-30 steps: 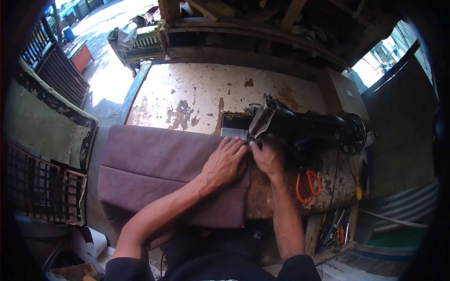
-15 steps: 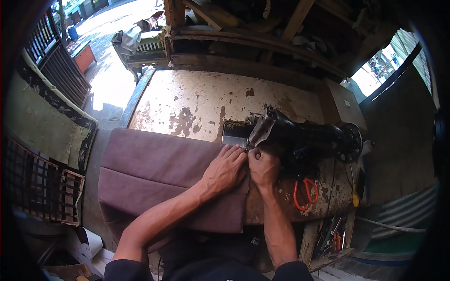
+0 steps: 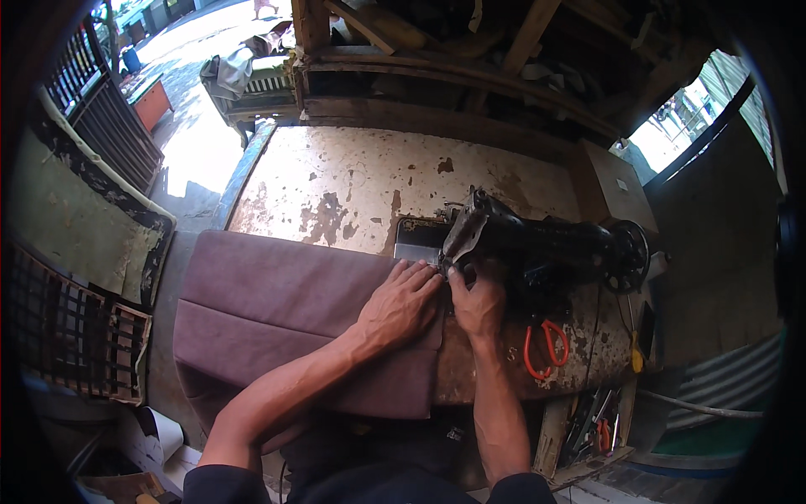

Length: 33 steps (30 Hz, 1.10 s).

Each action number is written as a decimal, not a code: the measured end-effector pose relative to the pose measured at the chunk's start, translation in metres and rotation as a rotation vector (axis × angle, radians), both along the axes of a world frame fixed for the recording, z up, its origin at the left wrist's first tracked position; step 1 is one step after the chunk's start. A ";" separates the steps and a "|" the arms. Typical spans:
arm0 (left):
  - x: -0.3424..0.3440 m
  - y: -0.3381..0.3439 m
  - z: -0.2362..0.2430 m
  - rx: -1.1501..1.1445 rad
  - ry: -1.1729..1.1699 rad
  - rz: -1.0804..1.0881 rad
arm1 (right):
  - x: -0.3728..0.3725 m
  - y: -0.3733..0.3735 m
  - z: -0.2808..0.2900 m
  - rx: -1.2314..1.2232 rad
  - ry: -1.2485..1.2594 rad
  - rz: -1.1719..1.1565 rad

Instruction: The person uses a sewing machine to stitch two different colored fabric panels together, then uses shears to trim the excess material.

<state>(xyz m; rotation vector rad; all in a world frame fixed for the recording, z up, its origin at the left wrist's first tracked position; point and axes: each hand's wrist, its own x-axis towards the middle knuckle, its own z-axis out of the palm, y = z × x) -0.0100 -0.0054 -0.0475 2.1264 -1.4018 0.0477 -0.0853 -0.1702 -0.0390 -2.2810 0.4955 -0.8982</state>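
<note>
Plum-coloured fabric with a seam or fold across it covers the left part of the worktable and hangs over its front edge. My left hand lies flat on the fabric's right end, fingers stretched toward the needle area of a black sewing machine. Just right of that edge, my right hand is raised under the machine's head. Its thumb points up, apart from the other fingers, whose tips are lost in shadow by the machine; I see nothing held.
Red-handled scissors lie right of my right forearm. A worn, peeling worktable extends behind the machine, below a dark wooden shelf. Tools stand in a rack at the front right. An upholstered panel leans at left.
My right hand has loosened from a closed curl; its thumb now points up beside the needle area. The fabric and my left hand have shifted slightly left.
</note>
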 end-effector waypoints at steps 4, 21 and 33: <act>-0.008 0.005 -0.002 0.004 -0.023 0.019 | 0.013 -0.026 0.004 -0.185 0.229 0.161; -0.004 0.005 0.003 -0.021 0.021 0.008 | -0.045 -0.009 0.026 0.679 0.196 0.509; 0.003 -0.002 0.003 -0.055 0.039 0.031 | -0.055 0.038 0.027 0.118 0.258 0.261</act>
